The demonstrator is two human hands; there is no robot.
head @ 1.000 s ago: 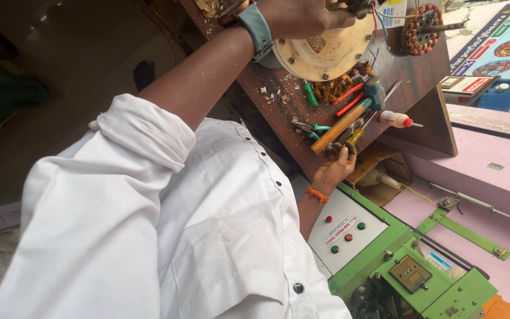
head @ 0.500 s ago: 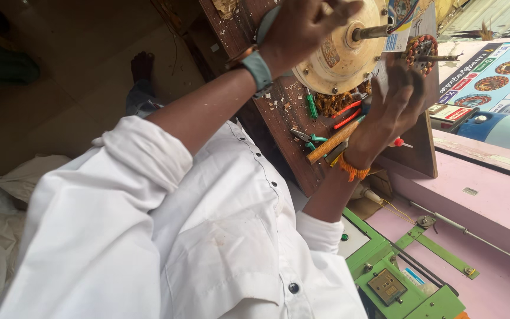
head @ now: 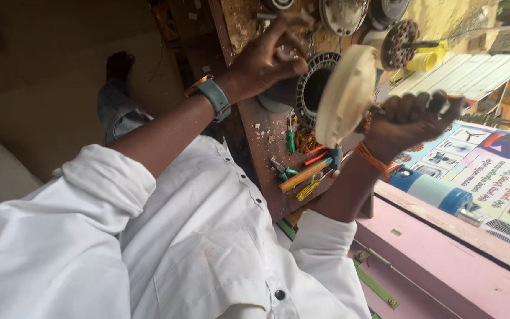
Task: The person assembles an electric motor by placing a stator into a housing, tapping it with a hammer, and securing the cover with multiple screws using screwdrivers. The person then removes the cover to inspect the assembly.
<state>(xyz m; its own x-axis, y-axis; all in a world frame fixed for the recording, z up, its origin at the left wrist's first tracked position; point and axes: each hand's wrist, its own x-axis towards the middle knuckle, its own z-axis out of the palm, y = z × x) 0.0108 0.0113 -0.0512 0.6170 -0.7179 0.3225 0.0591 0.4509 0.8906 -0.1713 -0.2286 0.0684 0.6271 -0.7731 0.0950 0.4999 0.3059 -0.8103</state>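
Motor cover held on edge above the bench (head: 267, 147)
Our right hand (head: 411, 118) grips the cream cover (head: 343, 97) closed, disc face tilted; left hand (head: 267, 59) half-open on the stator (head: 311, 88)

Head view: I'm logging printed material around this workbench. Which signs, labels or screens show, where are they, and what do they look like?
Poster: lies flat at the right, beyond the pink ledge; rectangular, blue and white panels with small pictures of fans and parts.
Wrist device: on the forearm at the upper middle; teal band, no screen face showing.
No other signs or packages can be made out.
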